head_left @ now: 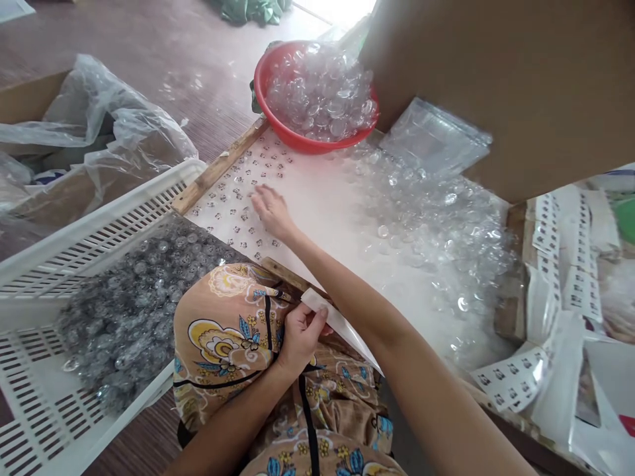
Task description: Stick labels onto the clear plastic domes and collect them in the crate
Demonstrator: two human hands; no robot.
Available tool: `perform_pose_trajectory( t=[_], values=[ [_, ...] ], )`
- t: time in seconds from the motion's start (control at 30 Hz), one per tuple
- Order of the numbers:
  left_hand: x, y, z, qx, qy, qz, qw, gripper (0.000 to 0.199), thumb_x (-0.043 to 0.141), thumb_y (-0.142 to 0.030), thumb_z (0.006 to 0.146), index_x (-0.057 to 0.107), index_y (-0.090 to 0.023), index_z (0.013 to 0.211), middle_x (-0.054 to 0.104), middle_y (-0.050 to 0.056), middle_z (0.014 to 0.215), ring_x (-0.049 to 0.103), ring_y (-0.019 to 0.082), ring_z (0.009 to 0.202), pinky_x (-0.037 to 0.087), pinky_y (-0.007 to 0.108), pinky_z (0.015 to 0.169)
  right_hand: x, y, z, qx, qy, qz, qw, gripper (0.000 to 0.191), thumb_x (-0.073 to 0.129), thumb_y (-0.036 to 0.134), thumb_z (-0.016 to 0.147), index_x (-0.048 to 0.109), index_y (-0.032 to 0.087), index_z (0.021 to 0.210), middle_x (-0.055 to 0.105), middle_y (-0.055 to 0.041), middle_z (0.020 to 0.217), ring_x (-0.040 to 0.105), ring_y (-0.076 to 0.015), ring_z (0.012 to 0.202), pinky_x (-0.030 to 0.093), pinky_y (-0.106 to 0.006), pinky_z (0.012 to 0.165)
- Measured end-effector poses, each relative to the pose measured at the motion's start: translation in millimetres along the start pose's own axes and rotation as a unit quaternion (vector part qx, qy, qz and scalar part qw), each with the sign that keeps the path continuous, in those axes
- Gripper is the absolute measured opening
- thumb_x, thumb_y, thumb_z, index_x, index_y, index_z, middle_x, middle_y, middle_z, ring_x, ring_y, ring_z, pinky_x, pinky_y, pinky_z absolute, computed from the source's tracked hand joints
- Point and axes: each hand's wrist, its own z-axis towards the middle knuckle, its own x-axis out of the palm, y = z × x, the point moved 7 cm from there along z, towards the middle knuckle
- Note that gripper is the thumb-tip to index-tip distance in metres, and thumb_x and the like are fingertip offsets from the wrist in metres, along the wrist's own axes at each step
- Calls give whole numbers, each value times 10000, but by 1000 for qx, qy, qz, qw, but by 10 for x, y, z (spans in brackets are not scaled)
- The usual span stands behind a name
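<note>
My left hand (305,330) rests near my lap and pinches a white paper strip (337,324) between thumb and fingers. The strip trails to the right, passing behind my right forearm. My right hand (270,210) reaches forward over a white board (327,205), its fingers pointing left and smeared by motion. Whether it holds anything, I cannot make out. Beneath and around it, rows of small clear pieces with dark printed pictures (233,205) lie on the board. Plain clear round pieces (426,211) are heaped on the board's right side.
A red basin (278,125) full of clear pieces stands at the far edge. On the left, a white slotted basket (30,370) holds many dark-printed pieces. Wooden strips (223,162) border the board. Printed sticker sheets (516,377) lie at right, beside a large cardboard panel (506,86).
</note>
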Motion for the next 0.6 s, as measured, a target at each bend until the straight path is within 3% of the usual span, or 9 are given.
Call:
perform_pose_trajectory(
  t=[0.1, 0.2, 0.3, 0.4, 0.47, 0.6],
  values=[
    [-4, -1, 5, 2, -8, 4, 1000, 476, 763, -603, 683, 697, -149, 809, 663, 13, 631, 588, 138, 497, 531, 263, 505, 225, 301, -18, -32, 73, 148, 986, 854, 71, 756, 925, 447, 187, 1440, 475, -103, 1502, 428, -227, 1389, 314, -406, 1169],
    [5, -16, -2, -3, -8, 7, 1000, 480, 761, -611, 676, 701, -156, 819, 677, 17, 656, 588, 139, 498, 528, 267, 500, 130, 295, -17, 21, 77, 262, 962, 864, 35, 744, 926, 446, 184, 1440, 563, -113, 1422, 493, -255, 1338, 373, -461, 1128],
    [10, -53, -17, -3, -6, 13, 1000, 467, 760, -591, 685, 713, -154, 843, 691, 27, 687, 605, 146, 519, 534, 266, 506, -147, 160, -72, 50, 62, 304, 949, 797, 93, 717, 947, 502, 195, 1389, 645, -116, 1311, 557, -268, 1260, 412, -499, 1084],
    [-5, -98, -33, 6, -10, 21, 1000, 419, 757, -553, 709, 706, -150, 813, 687, 27, 676, 616, 150, 530, 532, 258, 509, -531, 45, -270, 31, 4, 250, 968, 608, 412, 670, 912, 611, 189, 1226, 676, -112, 1238, 604, -245, 1171, 441, -451, 1054],
    [-9, -121, -41, 12, -7, 24, 1000, 384, 748, -520, 735, 708, -146, 814, 690, 28, 680, 616, 144, 531, 530, 249, 514, -780, -44, -507, 35, -29, 200, 979, 491, 575, 583, 846, 647, 179, 1115, 700, -113, 1155, 641, -226, 1077, 481, -419, 992],
    [-7, -147, -53, 11, -7, 21, 1000, 340, 748, -460, 752, 731, -137, 859, 695, 25, 688, 617, 136, 532, 535, 242, 518, -1271, -279, -1152, 75, -40, 153, 985, 348, 593, 461, 857, 657, 190, 1066, 735, -85, 979, 686, -192, 870, 541, -391, 837]
  ],
)
